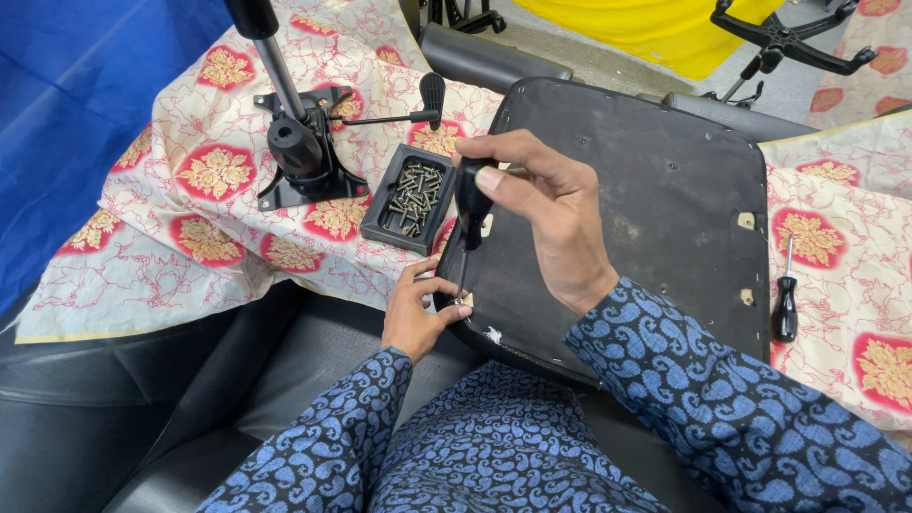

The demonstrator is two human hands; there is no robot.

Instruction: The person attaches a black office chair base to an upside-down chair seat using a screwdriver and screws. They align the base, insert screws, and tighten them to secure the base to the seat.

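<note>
I see right hand (556, 214) gripping black-handled screwdriver (469, 204) upright, tip on screw at near-left corner of black seat-pan underside (646, 190). Left hand (418, 309) fingers pinch screw steady. Judged step: driving screw; next needs straight downward turning. Black tray of screws (410, 198) lies just left.

No packages, labels, signs or screens are to be seen. The only container noted is a small black rectangular tray (410, 199) of loose screws, unmarked, set on the patterned cloth at ten o'clock from the centre of the view.
</note>
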